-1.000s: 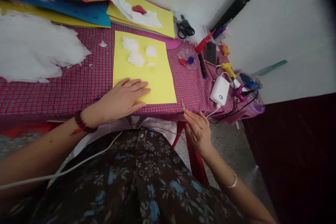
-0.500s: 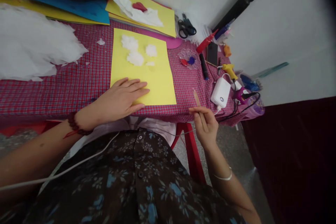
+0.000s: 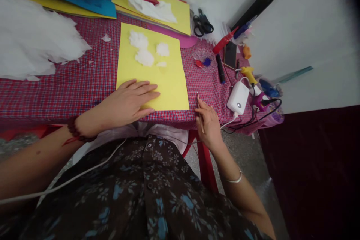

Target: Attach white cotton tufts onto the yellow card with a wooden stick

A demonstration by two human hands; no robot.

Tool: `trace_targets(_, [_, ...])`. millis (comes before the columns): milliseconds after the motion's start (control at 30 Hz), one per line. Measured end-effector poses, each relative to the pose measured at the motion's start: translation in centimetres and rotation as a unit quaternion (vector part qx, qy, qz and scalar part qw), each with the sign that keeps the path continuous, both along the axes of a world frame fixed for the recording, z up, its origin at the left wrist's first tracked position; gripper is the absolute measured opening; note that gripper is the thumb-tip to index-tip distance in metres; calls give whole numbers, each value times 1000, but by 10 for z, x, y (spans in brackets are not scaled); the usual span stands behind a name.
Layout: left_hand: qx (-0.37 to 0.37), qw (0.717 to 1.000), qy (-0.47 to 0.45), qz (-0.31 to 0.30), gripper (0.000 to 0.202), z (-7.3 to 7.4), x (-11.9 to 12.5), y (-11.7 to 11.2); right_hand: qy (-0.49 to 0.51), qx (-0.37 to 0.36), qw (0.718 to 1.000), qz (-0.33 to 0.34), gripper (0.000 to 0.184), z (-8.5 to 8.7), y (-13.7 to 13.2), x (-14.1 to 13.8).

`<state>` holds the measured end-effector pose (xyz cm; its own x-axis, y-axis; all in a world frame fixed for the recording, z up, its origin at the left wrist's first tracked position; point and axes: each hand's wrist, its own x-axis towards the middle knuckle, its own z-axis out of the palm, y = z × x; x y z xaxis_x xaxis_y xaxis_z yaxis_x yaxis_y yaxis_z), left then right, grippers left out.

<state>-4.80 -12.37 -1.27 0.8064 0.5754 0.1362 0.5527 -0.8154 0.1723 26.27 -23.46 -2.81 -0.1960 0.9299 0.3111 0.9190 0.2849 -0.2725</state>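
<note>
My left hand [image 3: 128, 101] lies flat, fingers stretched out, on the near left corner of a yellow paper sheet [image 3: 165, 75]. Three tufts of white cotton [image 3: 144, 57] sit on the far half of that sheet. My right hand [image 3: 207, 120] is closed round a thin pencil [image 3: 200, 114], whose tip points up over the table's front edge, just right of the sheet. The sheet rests on a table covered in red checked cloth [image 3: 70, 82].
A large mass of white cotton [image 3: 33, 45] lies at the left. Coloured paper sheets [image 3: 84, 0] are stacked at the back. Scissors [image 3: 203, 24], a red glue bottle [image 3: 223, 41], a phone [image 3: 230, 54], a white charger [image 3: 237, 97] with cables and a yellow glue gun [image 3: 249, 73] crowd the right end.
My right hand has moved left and up to the table edge beside the yellow sheet, still holding the pencil. My left hand has stayed flat on the sheet.
</note>
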Motion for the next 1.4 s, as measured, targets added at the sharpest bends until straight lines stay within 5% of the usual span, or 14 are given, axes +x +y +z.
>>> trace_targets(167, [-2,1000,2,-4,57,-2,-1,2,-45,-10,999,-13,49,8,10,4])
trace_targets(433, [-17,1000,-12,-3,54,0,0,1,-61,-30,998,17,47,13,20,5])
trace_targets(667, [-52,998,-29,25,45,2,2,1,-140,-82,986,28,48,26,-6,0])
trace_targets(1067, [-48,998,-12,27,48,8,3,0,-159,-68,984,46,49,25,-61,2])
trace_targets(1167, [-47,998,-31,20,46,5,1,3,-45,-109,992,53,48,38,-78,1])
trace_targets(1233, [-54,997,-58,14,43,4,1,4,121,-132,983,33,46,47,-83,-4])
trace_targets(1300, [-67,991,-115,15,35,5,3,3,328,-133,935,-2,42,54,-78,-13])
trace_targets(1400, [-104,968,-228,22,24,15,10,-10,547,-150,824,-16,42,59,-52,-33])
